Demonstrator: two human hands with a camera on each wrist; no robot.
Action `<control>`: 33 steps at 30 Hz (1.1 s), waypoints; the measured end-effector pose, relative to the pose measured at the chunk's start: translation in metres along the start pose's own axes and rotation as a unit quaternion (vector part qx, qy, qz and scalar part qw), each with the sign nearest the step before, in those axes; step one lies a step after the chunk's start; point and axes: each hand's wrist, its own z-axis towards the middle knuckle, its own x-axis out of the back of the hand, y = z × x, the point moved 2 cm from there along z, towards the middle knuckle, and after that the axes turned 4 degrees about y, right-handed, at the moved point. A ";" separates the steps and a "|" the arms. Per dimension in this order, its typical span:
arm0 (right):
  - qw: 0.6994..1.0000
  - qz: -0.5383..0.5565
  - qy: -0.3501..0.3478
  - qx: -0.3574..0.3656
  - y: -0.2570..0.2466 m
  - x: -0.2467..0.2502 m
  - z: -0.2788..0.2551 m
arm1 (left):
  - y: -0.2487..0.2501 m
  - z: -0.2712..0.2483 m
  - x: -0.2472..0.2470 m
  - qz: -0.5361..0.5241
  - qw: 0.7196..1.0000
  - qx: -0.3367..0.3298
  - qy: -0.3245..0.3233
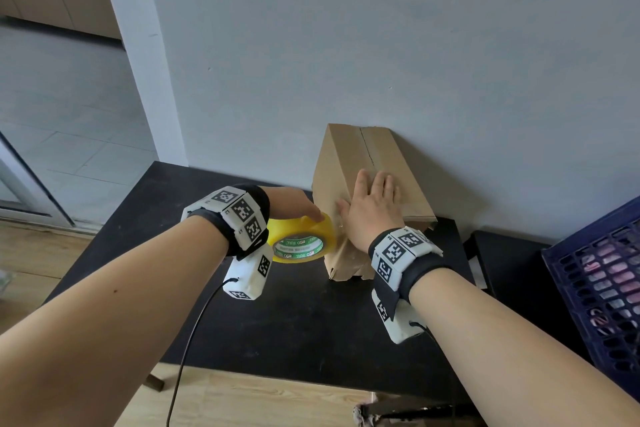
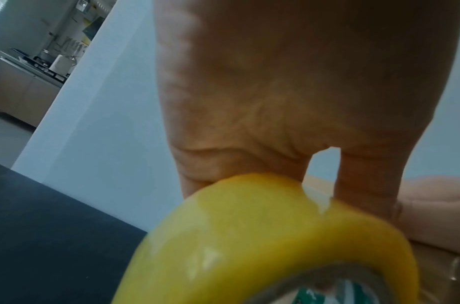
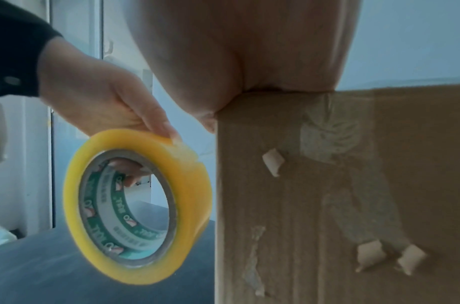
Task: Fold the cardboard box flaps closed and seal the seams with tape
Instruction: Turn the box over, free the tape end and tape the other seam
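A brown cardboard box (image 1: 349,163) stands on the black table (image 1: 284,319) against the wall, its top flaps folded shut with a centre seam running away from me. My right hand (image 1: 375,198) lies flat on the box top with straight fingers, palm (image 3: 249,51) on the near edge. My left hand (image 1: 294,206) grips a yellow tape roll (image 1: 301,239) just left of the box, fingers through the core (image 3: 127,170). The roll (image 2: 262,236) fills the lower left wrist view. Old clear tape and torn paper scraps mark the box's front face (image 3: 327,185).
A dark blue plastic crate (image 1: 602,288) stands at the right, beside the table. The grey wall (image 1: 346,45) is directly behind the box. A doorway to a tiled room opens at the left. Cables hang from both wrist units.
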 end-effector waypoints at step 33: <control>0.920 0.307 0.084 -0.228 0.174 -0.052 -0.019 | 0.019 0.003 -0.023 0.013 0.974 0.074 0.212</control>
